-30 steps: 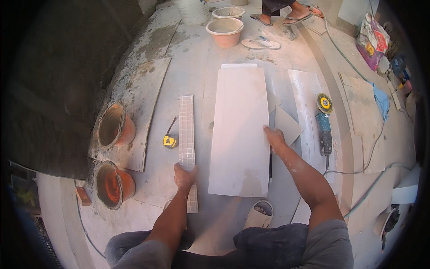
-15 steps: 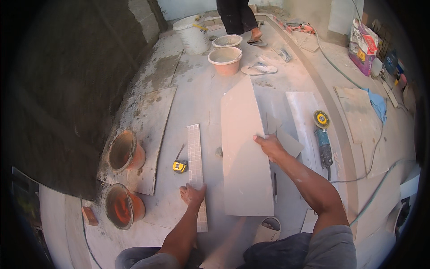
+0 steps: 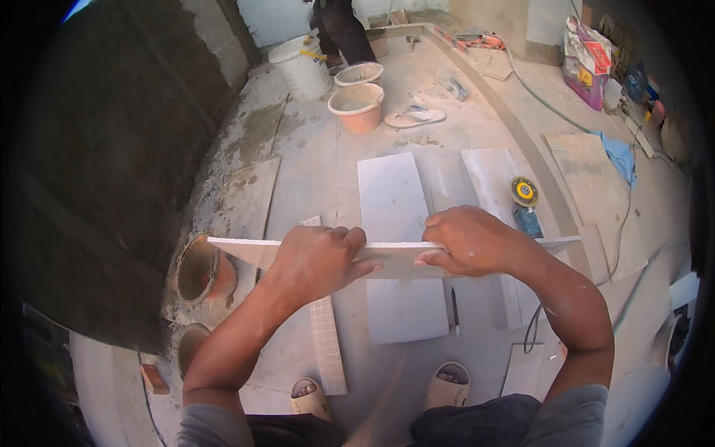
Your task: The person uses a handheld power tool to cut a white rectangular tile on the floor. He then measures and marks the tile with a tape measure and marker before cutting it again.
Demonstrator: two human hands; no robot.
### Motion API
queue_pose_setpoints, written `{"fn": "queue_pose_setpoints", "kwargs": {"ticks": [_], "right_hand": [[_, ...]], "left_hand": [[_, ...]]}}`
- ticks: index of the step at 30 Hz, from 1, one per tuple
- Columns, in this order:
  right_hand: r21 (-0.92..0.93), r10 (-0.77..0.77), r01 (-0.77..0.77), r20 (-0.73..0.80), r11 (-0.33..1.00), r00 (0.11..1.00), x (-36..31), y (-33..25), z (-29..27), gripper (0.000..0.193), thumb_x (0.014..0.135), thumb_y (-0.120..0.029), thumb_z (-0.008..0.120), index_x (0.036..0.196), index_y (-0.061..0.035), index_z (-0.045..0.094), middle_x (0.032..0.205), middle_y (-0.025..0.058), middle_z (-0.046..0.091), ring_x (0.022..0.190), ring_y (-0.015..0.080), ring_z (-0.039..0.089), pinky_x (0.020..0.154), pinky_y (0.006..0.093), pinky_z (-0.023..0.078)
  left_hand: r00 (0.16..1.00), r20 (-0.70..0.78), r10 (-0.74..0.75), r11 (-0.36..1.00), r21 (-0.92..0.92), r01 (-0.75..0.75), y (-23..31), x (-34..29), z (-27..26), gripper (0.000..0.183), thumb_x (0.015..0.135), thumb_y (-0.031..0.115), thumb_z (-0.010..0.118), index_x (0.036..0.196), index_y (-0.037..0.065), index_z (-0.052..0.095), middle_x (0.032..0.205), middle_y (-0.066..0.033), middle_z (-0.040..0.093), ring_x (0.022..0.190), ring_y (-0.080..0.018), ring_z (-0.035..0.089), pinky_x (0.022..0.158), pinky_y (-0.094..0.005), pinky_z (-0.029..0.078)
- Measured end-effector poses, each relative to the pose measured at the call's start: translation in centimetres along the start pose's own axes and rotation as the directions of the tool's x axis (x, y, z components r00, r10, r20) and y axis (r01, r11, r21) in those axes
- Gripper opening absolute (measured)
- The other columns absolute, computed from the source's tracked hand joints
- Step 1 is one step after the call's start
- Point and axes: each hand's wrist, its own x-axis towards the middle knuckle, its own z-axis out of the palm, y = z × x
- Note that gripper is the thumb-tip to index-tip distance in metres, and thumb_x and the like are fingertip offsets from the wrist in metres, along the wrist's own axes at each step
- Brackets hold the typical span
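Note:
A long beige tile [image 3: 400, 262] is held level above the floor, turned nearly edge-on, its pale edge facing up. My left hand [image 3: 319, 257] grips it left of the middle, fingers over the edge and thumb on the near face. To the right, my right hand [image 3: 477, 242] pinches it the same way. Below lies a white tile piece [image 3: 407, 316], partly covered by the held one. A narrow grid-patterned tile strip [image 3: 328, 346] rests on the floor under my left arm. Beside the white piece is a dark, thin pencil-like tool [image 3: 455, 305].
An angle grinder [image 3: 526, 208] with a yellow disc lies at right, its cord [image 3: 532, 328] near my right forearm. Orange buckets [image 3: 222, 276] stand at left; further buckets [image 3: 359, 119], a sandal [image 3: 414, 118] and another person [image 3: 344, 33] are at the far end.
The tile has been lifted and turned crosswise, edge up. My left hand has left the patterned strip and taken hold of the tile; my right hand still grips it. The far person has shifted left.

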Motion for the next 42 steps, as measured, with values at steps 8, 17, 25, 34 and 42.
{"fn": "queue_pose_setpoints", "kwargs": {"ticks": [8,17,25,34,42], "right_hand": [[-0.506,-0.363,-0.010,-0.632,0.863,0.685,1.2,3.6,1.9,0.027,0.091,-0.021,0.076,0.110,-0.0023,0.071,0.115,0.0170,0.064,0.113,0.0345,0.061,0.097,0.0496,0.048],[0.441,0.614,-0.457,-0.333,0.772,0.716,-7.6,12.4,17.1,0.033,0.094,-0.019,0.075,0.118,0.0029,0.068,0.113,0.0192,0.061,0.105,0.0359,0.062,0.090,0.0441,0.052],[0.171,0.560,-0.599,-0.613,0.783,0.557,-13.9,19.9,17.9,0.028,0.092,-0.019,0.076,0.111,-0.0003,0.068,0.114,0.0207,0.061,0.111,0.0412,0.060,0.097,0.0489,0.048],[0.403,0.643,-0.516,-0.314,0.756,0.698,-13.5,17.5,22.0,0.028,0.093,-0.023,0.072,0.104,0.0028,0.070,0.107,0.0234,0.066,0.101,0.0412,0.065,0.091,0.0480,0.051],[0.489,0.673,-0.590,0.008,0.642,0.740,-10.5,17.6,26.1,0.038,0.095,-0.032,0.068,0.100,0.0054,0.070,0.102,0.0278,0.070,0.098,0.0445,0.068,0.088,0.0506,0.053]], "left_hand": [[0.925,0.027,-0.379,0.758,-0.565,0.327,0.6,0.6,10.8,0.064,0.104,0.059,0.057,0.087,-0.002,0.067,0.072,-0.0185,0.065,0.069,-0.0278,0.065,0.071,-0.0423,0.052],[0.808,0.134,-0.574,0.269,-0.901,0.341,-1.0,5.1,21.7,0.070,0.111,0.055,0.044,0.087,-0.008,0.064,0.073,-0.0154,0.058,0.073,-0.0229,0.054,0.073,-0.0436,0.046],[0.750,0.112,-0.652,0.283,-0.882,0.378,-2.1,10.8,28.2,0.070,0.111,0.054,0.043,0.089,-0.008,0.066,0.076,-0.0147,0.064,0.073,-0.0264,0.056,0.073,-0.0464,0.046],[0.680,0.257,-0.687,0.078,-0.904,0.421,-0.9,14.7,32.8,0.062,0.109,0.051,0.053,0.080,-0.002,0.061,0.068,-0.0042,0.052,0.064,-0.0165,0.045,0.060,-0.0394,0.043],[0.657,0.001,-0.754,0.536,-0.577,0.616,-1.1,14.9,34.1,0.061,0.103,0.053,0.058,0.091,-0.005,0.070,0.091,-0.0229,0.074,0.090,-0.0365,0.073,0.082,-0.0487,0.056]]}}
